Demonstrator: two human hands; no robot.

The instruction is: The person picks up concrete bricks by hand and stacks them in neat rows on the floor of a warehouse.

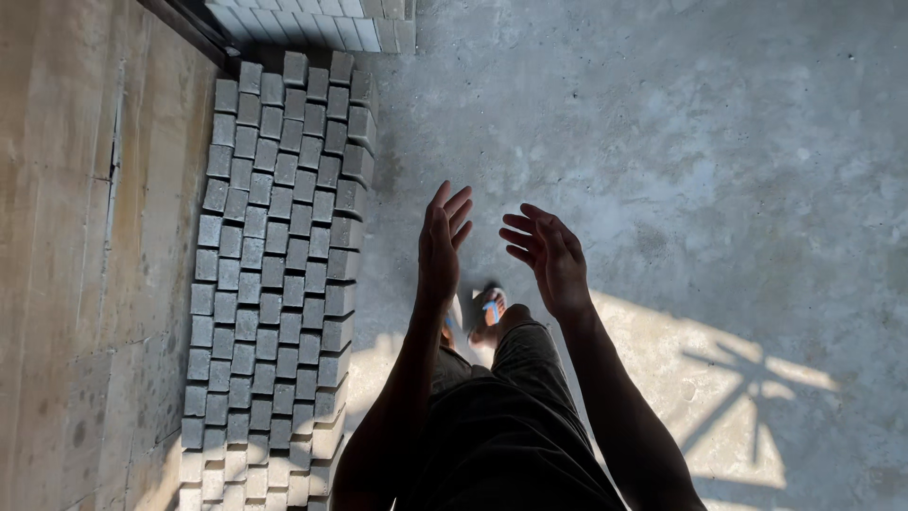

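My left hand (pixel 441 244) is raised in front of me, fingers straight and slightly apart, holding nothing. My right hand (pixel 549 254) is beside it, a hand's width away, palm turned toward the left hand with fingers spread and curled a little, also empty. Both hands hover above the grey concrete floor (pixel 662 142). A stack of grey paving blocks (pixel 274 255) stands to the left of my left hand, not touched. Below the hands I see my dark trousers (pixel 501 426) and one foot in a sandal (pixel 489 312).
A tan plastered wall (pixel 85 265) runs along the left side behind the block stack. Another stack of lighter blocks (pixel 312 24) sits at the top. A sunlit patch with shadows (pixel 738 397) lies on the floor at lower right.
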